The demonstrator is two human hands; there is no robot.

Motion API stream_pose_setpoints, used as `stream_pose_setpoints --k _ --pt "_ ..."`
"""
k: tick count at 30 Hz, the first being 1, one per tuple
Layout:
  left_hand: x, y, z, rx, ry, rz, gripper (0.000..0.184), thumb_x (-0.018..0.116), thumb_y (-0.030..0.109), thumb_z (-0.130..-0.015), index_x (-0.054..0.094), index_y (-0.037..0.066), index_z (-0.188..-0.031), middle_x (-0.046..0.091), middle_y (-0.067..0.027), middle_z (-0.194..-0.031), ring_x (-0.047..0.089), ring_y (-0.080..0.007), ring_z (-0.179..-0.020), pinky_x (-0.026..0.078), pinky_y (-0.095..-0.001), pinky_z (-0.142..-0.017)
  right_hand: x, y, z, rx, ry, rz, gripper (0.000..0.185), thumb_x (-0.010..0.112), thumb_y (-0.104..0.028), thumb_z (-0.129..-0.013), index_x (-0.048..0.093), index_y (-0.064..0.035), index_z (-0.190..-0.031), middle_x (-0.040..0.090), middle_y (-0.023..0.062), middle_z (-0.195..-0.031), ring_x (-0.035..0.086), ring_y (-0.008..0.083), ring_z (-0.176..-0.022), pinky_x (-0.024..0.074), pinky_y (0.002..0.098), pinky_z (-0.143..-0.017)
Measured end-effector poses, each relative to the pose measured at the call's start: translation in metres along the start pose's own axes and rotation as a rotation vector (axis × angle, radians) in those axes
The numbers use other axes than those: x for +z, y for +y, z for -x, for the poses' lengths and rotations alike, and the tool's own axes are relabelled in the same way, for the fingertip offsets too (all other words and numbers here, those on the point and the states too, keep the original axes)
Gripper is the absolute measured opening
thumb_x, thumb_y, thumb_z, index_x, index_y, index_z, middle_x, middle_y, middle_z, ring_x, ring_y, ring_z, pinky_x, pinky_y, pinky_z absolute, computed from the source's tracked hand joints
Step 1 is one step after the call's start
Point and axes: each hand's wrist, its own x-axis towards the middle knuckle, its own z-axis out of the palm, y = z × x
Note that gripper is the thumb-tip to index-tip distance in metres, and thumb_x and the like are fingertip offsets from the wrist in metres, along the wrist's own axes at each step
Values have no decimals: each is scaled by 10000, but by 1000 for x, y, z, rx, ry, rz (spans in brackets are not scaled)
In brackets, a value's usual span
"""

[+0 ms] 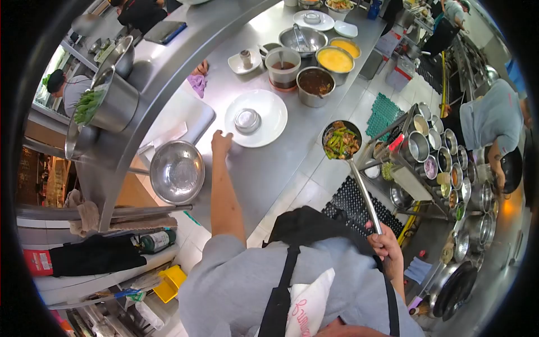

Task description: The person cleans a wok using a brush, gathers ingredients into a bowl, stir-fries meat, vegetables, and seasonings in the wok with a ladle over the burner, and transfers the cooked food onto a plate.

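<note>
My right hand (384, 242) is wrapped round the long metal handle of a small frying pan (341, 140). Green vegetables and brown pieces, perhaps meat, fill the pan, held out over the floor beside the steel counter. My left hand (222, 142) reaches over the counter at the near-left rim of a white plate (269, 130), its fingers apart and slightly bent; whether they touch the rim I cannot tell. A round metal mould or cup (247, 121) sits on the plate; what it holds is unclear.
Beyond the plate stand a pot of dark sauce (315, 84), yellow-filled containers (335, 59) and a steel bowl (303, 40). A perforated bowl (177, 172) hangs left of my arm. Several metal pots (416, 147) fill the right-hand station, where a co-worker (491, 115) bends.
</note>
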Motion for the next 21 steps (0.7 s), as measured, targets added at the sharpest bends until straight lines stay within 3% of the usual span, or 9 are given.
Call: stream_pose_setpoints --k 1,2,5,10,21 --pt "-10 17 28 -226 -309 171 509 696 282 -849 591 9 -1265 709 -177 -977 727 -291 -798 566 -435 -662 8 -4 1 -4 32 -12 408 607 -73 -891 489 -66 -1281 352 -42 -596 292 24 -366 270 216 -308" --pt "-15 30 49 -284 -441 356 337 615 200 -912 551 15 -1186 690 -154 -914 710 -232 -683 536 -363 -560 10 -6 -1 -8 25 -22 399 603 -63 -889 494 -64 -1273 353 -41 -593 295 24 -365 271 217 -308" --pt "2 36 73 -350 -430 847 228 545 110 -929 513 26 -1139 694 -169 -910 708 -261 -669 545 -364 -567 16 -15 -5 12 18 -38 384 590 -40 -884 504 -61 -1258 356 -40 -589 300 25 -362 272 218 -308" --pt "12 43 75 -301 -347 868 333 500 19 -892 490 -19 -1223 706 -220 -944 737 -304 -715 561 -364 -561 37 -34 -22 27 -36 -6 369 567 -20 -875 521 -60 -1240 358 -42 -588 305 24 -363 273 214 -311" --pt "2 55 106 -274 -264 843 336 494 -8 -836 504 -54 -1169 709 -227 -848 728 -315 -627 565 -366 -497 89 -65 -113 -7 -152 215 351 571 -48 -911 506 -42 -1256 374 -42 -625 306 23 -389 269 214 -332"
